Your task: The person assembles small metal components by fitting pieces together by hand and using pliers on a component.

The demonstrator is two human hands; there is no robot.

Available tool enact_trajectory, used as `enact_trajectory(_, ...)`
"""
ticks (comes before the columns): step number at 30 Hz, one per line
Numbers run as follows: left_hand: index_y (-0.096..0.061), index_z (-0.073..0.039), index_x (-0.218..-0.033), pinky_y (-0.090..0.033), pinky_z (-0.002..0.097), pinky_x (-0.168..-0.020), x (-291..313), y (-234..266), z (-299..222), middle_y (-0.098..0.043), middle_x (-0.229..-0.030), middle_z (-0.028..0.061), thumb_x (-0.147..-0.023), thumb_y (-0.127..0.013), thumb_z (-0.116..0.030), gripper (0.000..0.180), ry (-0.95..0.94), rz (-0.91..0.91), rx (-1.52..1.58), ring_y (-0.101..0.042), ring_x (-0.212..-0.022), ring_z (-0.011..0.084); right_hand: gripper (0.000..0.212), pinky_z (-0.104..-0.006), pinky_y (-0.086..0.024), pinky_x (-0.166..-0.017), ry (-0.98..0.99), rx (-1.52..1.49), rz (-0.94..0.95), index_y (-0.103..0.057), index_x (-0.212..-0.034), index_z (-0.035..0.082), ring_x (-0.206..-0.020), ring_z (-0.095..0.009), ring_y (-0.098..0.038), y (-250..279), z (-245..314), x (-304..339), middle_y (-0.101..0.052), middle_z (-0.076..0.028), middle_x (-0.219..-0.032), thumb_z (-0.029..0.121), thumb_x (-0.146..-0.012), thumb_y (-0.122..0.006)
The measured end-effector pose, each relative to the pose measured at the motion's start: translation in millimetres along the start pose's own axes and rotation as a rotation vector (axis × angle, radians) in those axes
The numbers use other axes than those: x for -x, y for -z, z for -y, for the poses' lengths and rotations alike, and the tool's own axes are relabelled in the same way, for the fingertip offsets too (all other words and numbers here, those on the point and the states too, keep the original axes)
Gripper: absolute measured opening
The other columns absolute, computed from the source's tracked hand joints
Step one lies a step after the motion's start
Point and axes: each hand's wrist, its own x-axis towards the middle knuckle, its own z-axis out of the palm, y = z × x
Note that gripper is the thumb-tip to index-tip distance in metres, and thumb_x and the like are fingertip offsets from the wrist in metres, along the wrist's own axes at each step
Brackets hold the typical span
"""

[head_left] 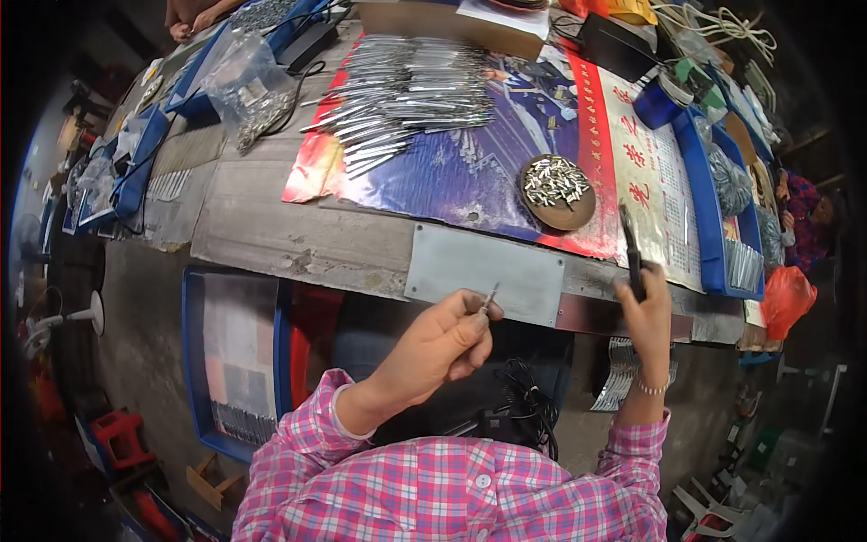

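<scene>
Between the thumb and fingers of my left hand (442, 341) a small thin metal pin (490, 296) points up, close to the pale metal plate (533, 275) on the table's front edge. To the right, my right hand (650, 316) is closed around a slim black-handled tool (634, 257); its exact kind is blurred. Beyond the hands, a round brown dish (564, 219) holds many short silver metal pieces (555, 181). A wide heap of thin silver rods (411, 86) lies farther back on a printed poster sheet (433, 181).
A blue bin (713, 244) with bagged parts stands at the right, near a blue jar (659, 101). Plastic bags of small parts (253, 86) lie at the left. Below the table edge sit a blue tray (191, 361) and black cables (528, 397). Other people work at the far left and right.
</scene>
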Motion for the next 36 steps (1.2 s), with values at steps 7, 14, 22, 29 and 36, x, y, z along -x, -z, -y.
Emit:
enact_trajectory(7, -0.052, 0.000, -0.099, -0.035, 0.0151, -0.045, 8.3, 3.6, 8.0, -0.057, -0.070, 0.0051, -0.096, -0.043, -0.023, 0.025, 0.081, 0.102, -0.049, -0.045, -0.048, 0.0038, 0.035, -0.0433, -0.040, -0.077, -0.031, 0.411, -0.045, -0.052, -0.084, -0.005, -0.088, -0.038, -0.049, -12.1, -41.4, -53.3, -0.052, -0.021, -0.093, 0.026, -0.078, -0.065)
enact_trajectory(14, -0.054, 0.002, -0.095, -0.037, 0.0173, -0.046, 5.1, -0.2, 15.8, -0.056, -0.067, 0.0086, -0.096, -0.043, -0.024, 0.028, 0.145, 0.154, 0.079, -0.045, -0.047, 0.0065, 0.022, -0.0227, -0.045, -0.062, -0.157, -0.958, 0.350, -0.055, -0.102, -0.003, -0.072, -0.011, -0.055, -14.4, 62.9, 3.6, -0.058, -0.006, -0.088, 0.002, -0.081, -0.055)
enact_trajectory(22, -0.054, 0.003, -0.099, -0.043, 0.0170, -0.045, 3.0, -4.0, 19.1, -0.061, -0.071, 0.0102, -0.096, -0.042, -0.022, 0.027, 0.272, 0.276, 0.289, -0.054, -0.047, 0.0098, 0.025, -0.0215, -0.041, -0.049, -0.183, -1.625, 0.735, -0.057, -0.081, -0.002, -0.059, -0.012, -0.050, -45.6, 101.5, 29.9, -0.052, -0.008, -0.075, 0.019, -0.078, -0.070)
enact_trajectory(29, -0.055, 0.003, -0.094, -0.044, 0.0176, -0.044, 6.0, -0.7, 21.6, -0.061, -0.069, 0.0110, -0.096, -0.042, -0.022, 0.028, 0.320, 0.320, 0.296, -0.055, -0.046, 0.0102, 0.015, -0.0206, -0.041, -0.060, -0.119, -1.750, 0.739, -0.059, -0.083, -0.001, -0.068, -0.010, -0.050, -52.2, 102.3, 36.7, -0.053, -0.005, -0.075, 0.011, -0.080, -0.067)
enact_trajectory(36, -0.054, 0.002, -0.087, -0.042, 0.0264, -0.043, 1.8, -1.1, 24.6, -0.058, -0.065, 0.0121, -0.092, -0.050, -0.016, 0.019, -0.040, 0.036, -0.395, -0.056, -0.046, 0.0184, 0.014, -0.0205, -0.039, -0.058, -0.017, -1.214, 0.447, -0.051, -0.079, 0.001, -0.065, -0.007, -0.049, -60.4, 104.4, 41.7, -0.052, -0.002, -0.072, 0.010, -0.085, -0.061)
